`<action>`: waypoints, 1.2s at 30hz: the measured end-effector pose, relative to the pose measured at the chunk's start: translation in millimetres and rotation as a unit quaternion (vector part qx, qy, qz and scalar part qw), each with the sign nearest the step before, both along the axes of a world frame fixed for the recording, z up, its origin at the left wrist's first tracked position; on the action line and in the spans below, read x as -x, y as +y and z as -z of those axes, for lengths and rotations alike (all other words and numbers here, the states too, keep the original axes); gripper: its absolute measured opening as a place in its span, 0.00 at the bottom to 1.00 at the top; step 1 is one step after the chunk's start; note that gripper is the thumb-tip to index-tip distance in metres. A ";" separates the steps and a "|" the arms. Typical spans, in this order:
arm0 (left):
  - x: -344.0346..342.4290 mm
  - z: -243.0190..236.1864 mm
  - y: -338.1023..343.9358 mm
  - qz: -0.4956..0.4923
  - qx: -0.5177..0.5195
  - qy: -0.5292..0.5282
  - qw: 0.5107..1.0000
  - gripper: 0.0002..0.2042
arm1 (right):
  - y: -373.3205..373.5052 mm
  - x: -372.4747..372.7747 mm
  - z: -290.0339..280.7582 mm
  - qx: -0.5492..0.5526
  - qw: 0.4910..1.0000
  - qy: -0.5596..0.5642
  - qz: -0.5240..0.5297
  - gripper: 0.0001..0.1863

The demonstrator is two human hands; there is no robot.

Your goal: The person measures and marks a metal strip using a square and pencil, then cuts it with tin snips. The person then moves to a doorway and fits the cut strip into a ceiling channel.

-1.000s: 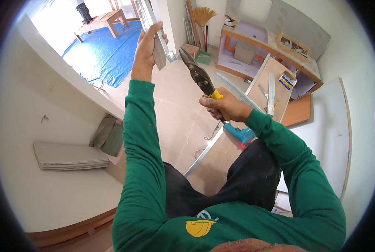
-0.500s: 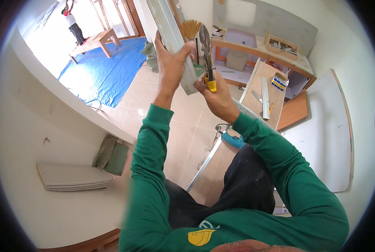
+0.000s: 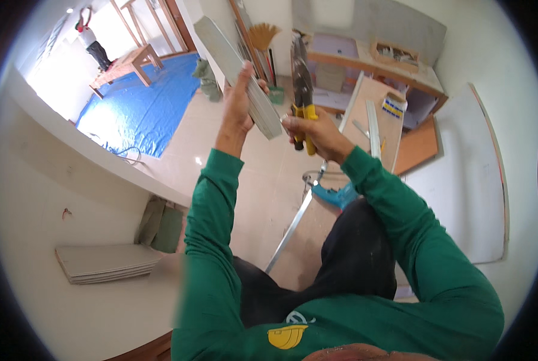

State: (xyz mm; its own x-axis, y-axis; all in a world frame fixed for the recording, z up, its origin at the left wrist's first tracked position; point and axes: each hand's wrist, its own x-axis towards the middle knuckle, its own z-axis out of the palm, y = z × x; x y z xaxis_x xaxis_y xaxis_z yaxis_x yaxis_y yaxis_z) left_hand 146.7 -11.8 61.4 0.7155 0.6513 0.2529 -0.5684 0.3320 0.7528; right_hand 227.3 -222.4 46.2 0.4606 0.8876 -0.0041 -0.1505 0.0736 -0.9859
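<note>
My left hand [image 3: 240,99] is closed around a long, pale metal channel [image 3: 220,45], which slants from upper left down toward my right hand. In my right hand [image 3: 314,129] are metal snips [image 3: 301,78] with yellow and black handles, blades pointing up, beside the channel's lower end; my thumb is close to that end, and I cannot tell whether it touches it. Below lies a teal power tool [image 3: 341,195] on a board beside my knee, with a metal strip [image 3: 290,231] along the board's edge.
Right: plank [image 3: 382,90] with metal pieces and a small box, a wooden counter [image 3: 419,78], a white panel [image 3: 452,180]. A straw broom [image 3: 261,35] stands ahead. Upper left: a co-worker [image 3: 90,42] reaching up by a wooden bench [image 3: 130,60] on a blue tarp [image 3: 136,108]. Board stack [image 3: 106,262] at left.
The snips have swung from pointing up-left to upright. Both my hands moved closer together, my right one rising, then lowering slightly. The channel shifted right and tilted more diagonally.
</note>
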 end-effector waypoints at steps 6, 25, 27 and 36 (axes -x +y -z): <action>-27.0 13.0 -43.8 -0.262 -0.309 0.100 0.909 0.33 | 3.0 -22.8 30.1 0.044 0.901 -0.386 0.193 0.18; -50.4 48.9 -145.2 -0.233 -0.259 0.066 0.935 0.32 | -41.6 -52.2 73.5 0.137 0.964 -0.189 0.128 0.13; -46.3 53.4 -111.7 -0.059 -0.225 0.077 0.970 0.34 | -57.3 -54.3 68.5 0.107 0.991 0.007 0.075 0.12; -58.7 119.8 -110.0 -0.142 -0.212 0.222 0.941 0.30 | -84.6 -49.6 100.2 0.191 0.929 -0.303 0.091 0.19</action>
State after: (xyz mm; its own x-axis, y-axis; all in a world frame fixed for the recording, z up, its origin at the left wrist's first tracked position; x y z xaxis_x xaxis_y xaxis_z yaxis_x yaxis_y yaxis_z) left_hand 205.3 -121.8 -58.4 0.6237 0.7406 0.2500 -0.1868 -0.1694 0.9677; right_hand 276.9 -307.0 -54.0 0.6230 0.7822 0.0064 0.4219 -0.3291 -0.8448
